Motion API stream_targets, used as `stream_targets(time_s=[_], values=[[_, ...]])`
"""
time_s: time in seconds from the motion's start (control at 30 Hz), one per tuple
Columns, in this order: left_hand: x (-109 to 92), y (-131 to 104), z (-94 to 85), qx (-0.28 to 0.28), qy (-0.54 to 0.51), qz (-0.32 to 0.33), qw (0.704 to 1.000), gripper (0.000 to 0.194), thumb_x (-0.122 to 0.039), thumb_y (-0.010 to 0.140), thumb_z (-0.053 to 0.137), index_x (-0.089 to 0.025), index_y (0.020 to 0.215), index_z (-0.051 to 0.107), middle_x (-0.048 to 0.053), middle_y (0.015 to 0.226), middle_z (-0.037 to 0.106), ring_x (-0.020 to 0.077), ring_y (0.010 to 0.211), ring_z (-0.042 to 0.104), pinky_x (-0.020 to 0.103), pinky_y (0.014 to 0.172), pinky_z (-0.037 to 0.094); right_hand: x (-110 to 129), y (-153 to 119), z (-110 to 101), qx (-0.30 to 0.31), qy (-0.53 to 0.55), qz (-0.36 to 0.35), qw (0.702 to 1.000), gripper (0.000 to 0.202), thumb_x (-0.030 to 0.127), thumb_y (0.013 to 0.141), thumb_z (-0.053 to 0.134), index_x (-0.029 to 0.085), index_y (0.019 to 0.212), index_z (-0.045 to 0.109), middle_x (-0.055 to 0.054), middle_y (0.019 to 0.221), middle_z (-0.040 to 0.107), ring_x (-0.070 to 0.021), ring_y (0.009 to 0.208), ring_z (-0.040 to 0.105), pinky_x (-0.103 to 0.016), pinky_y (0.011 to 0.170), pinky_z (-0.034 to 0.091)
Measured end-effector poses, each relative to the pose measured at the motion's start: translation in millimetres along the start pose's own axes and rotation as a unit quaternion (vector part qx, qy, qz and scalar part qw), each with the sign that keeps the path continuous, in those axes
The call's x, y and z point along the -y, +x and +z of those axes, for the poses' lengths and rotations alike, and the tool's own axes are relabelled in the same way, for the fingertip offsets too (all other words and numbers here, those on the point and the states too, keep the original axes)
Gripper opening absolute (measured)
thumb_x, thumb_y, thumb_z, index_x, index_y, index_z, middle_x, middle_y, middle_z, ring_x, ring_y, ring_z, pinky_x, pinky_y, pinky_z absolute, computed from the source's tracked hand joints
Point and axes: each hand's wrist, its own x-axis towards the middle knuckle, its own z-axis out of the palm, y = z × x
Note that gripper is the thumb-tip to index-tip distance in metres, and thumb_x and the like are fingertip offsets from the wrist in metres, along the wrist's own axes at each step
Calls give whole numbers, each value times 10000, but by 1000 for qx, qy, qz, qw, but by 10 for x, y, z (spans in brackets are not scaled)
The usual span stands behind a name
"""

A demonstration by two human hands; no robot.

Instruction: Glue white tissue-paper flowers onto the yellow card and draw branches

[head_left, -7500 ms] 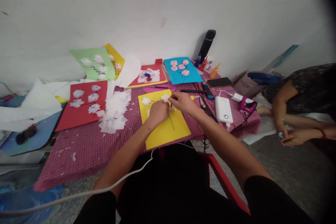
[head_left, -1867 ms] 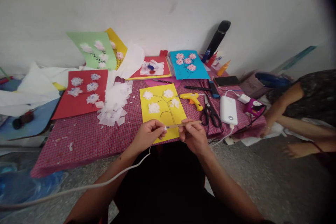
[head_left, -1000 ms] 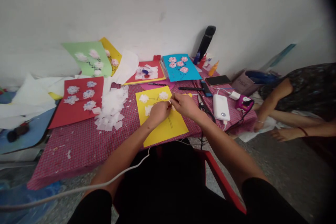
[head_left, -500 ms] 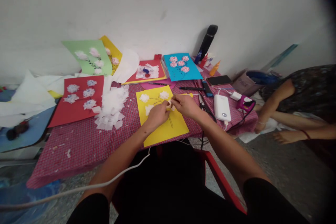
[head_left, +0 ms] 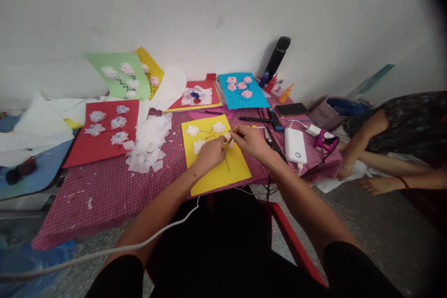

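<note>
A yellow sheet of paper [head_left: 216, 179] lies in front of me, with thin drawn stems and white tissue-paper flowers [head_left: 192, 130] on its upper part. My left hand [head_left: 211, 153] rests over the middle of the sheet, fingers closed at a bit of white tissue paper [head_left: 229, 143]. Facing it from the right, my right hand [head_left: 250, 140] is pinched, its fingertips close to the left ones. Something thin and brownish shows at the right fingertips, too small to name. Left of the sheet is a pile of white tissue squares [head_left: 148, 144].
Finished-looking flower sheets in red [head_left: 104, 146], green [head_left: 117, 72] and blue [head_left: 249, 98] surround the work. Right of the sheet lie scissors [head_left: 274, 144], a white power bank [head_left: 295, 145] and a phone [head_left: 291, 109]. Another person's hand [head_left: 377, 185] is at far right. A white cable [head_left: 139, 244] crosses my left arm.
My hands stay over the same spot on the yellow sheet. The right fingers have shifted slightly, and a thin brownish thing shows more clearly between the hands.
</note>
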Motion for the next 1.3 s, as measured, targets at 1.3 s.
stream_targets(time_s=[1.3], values=[[-30,-1065,-157,-51,-66,-5,996,283,-338,1029,503,-247,1203,706,85,1101,770,212,975,722,345,898,565,186,-468,-92,-138,182,83,970,162,355,920,643,220,963,723,-48,853,747,-186,688,660,-315,628,520]])
